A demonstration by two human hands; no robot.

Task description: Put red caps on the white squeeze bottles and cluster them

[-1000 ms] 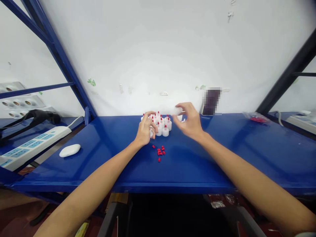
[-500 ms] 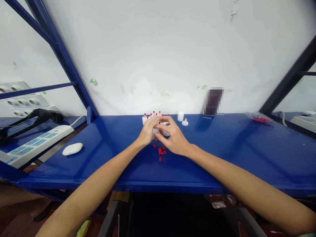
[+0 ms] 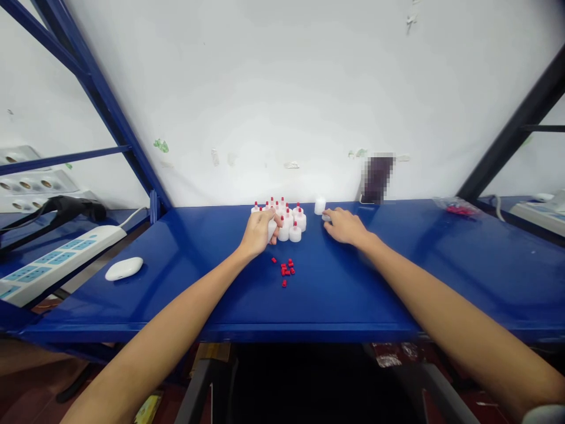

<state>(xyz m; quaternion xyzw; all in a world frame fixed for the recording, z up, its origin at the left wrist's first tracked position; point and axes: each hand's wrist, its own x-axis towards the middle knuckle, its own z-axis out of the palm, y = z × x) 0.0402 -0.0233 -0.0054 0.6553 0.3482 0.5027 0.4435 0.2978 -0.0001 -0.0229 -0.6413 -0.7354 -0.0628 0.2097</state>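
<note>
My left hand (image 3: 259, 231) is closed around a small white bottle (image 3: 272, 230), partly hidden by the fingers. Beside it stands a cluster of white bottles with red tips (image 3: 300, 220). My right hand (image 3: 344, 226) pinches a small white nozzle lid (image 3: 327, 216) at the table surface, most of it covered by the fingers. Just behind that lid is a white bottle without a red tip (image 3: 320, 205). Several loose red caps (image 3: 287, 272) lie in front of the cluster.
The blue table (image 3: 198, 294) meets a white wall. A white oval case (image 3: 124, 268) and a power strip (image 3: 62, 259) are on the left. A dark blurred device (image 3: 378, 178) leans against the wall. At right lies a plastic bag of red pieces (image 3: 459, 209).
My right hand has left my left hand and moved right to the white nozzle lid. My left hand keeps hold of its bottle, and more of the bottle cluster shows. The view has shifted slightly.
</note>
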